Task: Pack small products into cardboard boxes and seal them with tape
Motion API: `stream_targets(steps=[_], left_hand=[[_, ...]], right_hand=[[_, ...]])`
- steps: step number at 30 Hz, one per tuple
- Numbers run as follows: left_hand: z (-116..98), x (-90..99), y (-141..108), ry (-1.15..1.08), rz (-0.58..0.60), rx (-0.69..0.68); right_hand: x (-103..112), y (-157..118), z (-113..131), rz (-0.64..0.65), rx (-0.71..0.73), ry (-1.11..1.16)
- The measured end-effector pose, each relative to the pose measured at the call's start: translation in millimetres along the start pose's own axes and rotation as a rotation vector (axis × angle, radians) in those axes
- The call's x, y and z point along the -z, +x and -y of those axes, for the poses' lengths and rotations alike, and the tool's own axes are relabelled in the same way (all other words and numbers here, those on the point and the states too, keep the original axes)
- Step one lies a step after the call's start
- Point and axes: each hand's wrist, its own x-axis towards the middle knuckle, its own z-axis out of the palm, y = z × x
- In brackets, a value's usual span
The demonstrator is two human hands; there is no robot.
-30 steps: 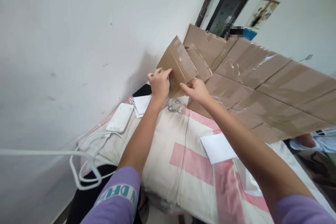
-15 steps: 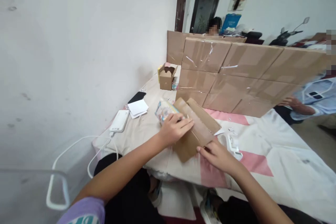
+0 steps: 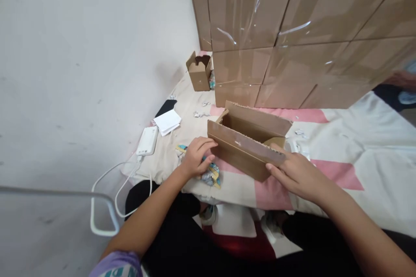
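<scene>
An open brown cardboard box (image 3: pixel 238 151) stands on the cloth in front of me, its long flaps raised. My right hand (image 3: pixel 292 173) grips its right end, thumb on the outer wall and fingers over the edge. At the box's left end is my left hand (image 3: pixel 196 158), fingers loosely bent and thumb apart, fingertips against or very near the cardboard. A colourful printed packet (image 3: pixel 211 176) lies under that hand, partly covered by it. The inside of the box is mostly hidden by its front wall.
Large taped cartons (image 3: pixel 243 21) form a wall behind the box. A small open carton (image 3: pixel 199 75) stands at the back left. On the left lie folded white paper (image 3: pixel 167 121) and a white power bank (image 3: pixel 147 140) with a cable. Another person's arm (image 3: pixel 401 78) shows at right.
The box has gone from tilted to standing with its opening upward. My left hand has come off its flap to the left end, over the packet. My view has tipped downward.
</scene>
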Motion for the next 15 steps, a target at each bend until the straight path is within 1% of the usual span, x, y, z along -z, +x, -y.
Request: stream_targets(steps=[3,4,5,7,11,13,15], left_hand=[[6.2,12.3,5.8,-0.103,0.344,-0.037],[7.4,16.9,8.0,-0.113,0.448,-0.045],[8.1,21.7,10.1,-0.109,0.525,-0.04],[7.7,32.4,13.2,-0.071,0.602,0.008],[-3.0,54.4,14.3,0.073,0.729,0.186],[-12.8,59.7,14.7,0.157,0.821,0.252],[-21.6,58.1,16.8,0.204,0.891,0.272]], right_hand=[[-3.6,2.2,-1.0,-0.018,0.015,-0.006],[-4.9,2.4,-1.4,-0.022,0.018,-0.009],[-6.0,2.5,-1.9,-0.024,0.019,-0.012],[-7.4,2.6,-3.1,-0.029,0.022,-0.016],[-7.4,2.6,-4.6,-0.057,0.051,-0.011],[-7.7,2.3,-3.8,-0.072,0.079,-0.014],[-9.2,1.5,-0.9,-0.09,0.099,-0.05]])
